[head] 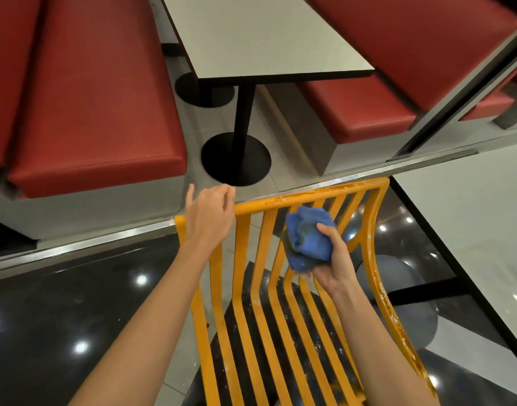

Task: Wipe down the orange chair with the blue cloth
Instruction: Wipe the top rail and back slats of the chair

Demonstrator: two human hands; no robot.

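The orange chair (260,303) with slatted back and seat fills the lower middle of the head view. Wet smears show on its top rail and right side. My left hand (209,213) rests on the left end of the top rail, fingers curled over it. My right hand (335,262) grips the bunched blue cloth (307,237) and holds it against the slats of the chair back, just below the top rail on the right half.
A white table (269,39) on a black pedestal stands beyond a metal floor strip, flanked by red padded benches (96,106). Another white table (474,230) is close at the right. The dark glossy floor reflects ceiling lights.
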